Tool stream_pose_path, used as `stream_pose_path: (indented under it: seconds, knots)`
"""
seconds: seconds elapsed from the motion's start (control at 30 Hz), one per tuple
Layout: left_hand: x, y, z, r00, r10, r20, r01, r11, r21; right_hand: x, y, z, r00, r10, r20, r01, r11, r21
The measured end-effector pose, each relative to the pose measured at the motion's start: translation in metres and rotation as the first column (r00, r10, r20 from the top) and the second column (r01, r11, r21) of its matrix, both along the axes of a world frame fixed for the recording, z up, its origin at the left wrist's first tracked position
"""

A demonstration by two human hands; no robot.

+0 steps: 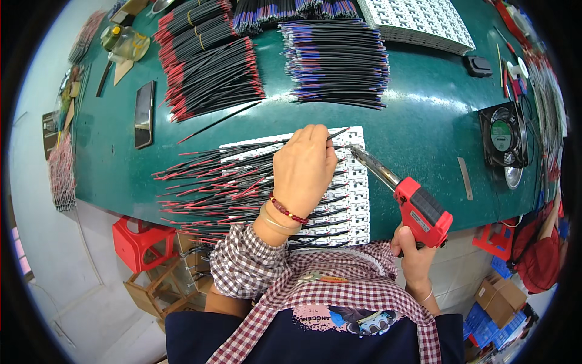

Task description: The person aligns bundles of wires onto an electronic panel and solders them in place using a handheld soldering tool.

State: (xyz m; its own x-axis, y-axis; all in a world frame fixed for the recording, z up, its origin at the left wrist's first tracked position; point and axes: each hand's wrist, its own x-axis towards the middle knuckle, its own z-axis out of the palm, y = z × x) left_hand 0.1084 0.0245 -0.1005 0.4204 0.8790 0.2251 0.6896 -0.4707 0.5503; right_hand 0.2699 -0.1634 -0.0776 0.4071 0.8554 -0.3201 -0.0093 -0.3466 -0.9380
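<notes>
Our left hand (306, 161) has its fingers closed on a black wire (341, 132), whose end sits over the white board (359, 200) at the middle of the counter's (424, 133) near edge. Our right hand (413, 255) wraps its fingers around the red soldering gun (424, 212); whether its tip touches, we cannot tell. We'd do best to pin that wire steady, bring the tip in at this slant, and keep skin and neighbouring wires (236, 194) clear of it.

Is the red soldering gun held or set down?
Held: the right hand grips the red soldering gun, tip toward the white boards.
</notes>
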Motion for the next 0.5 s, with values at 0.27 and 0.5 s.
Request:
stream_pose_path:
  seconds: [0.27, 0.5]
  knots:
    - [0.0012, -0.0009, 0.0002, 0.998, -0.030, -0.054, 0.030, 1.000, -0.002, -0.0021, 0.0048, 0.0080, 0.996, -0.087, -0.007, 0.087, 0.995, 0.053]
    - [-0.0030, 0.0020, 0.0031, 0.995, -0.104, -0.015, 0.104, 0.992, 0.065, 0.0055, 0.0071, 0.0083, 0.994, -0.092, -0.051, 0.098, 0.988, 0.121]
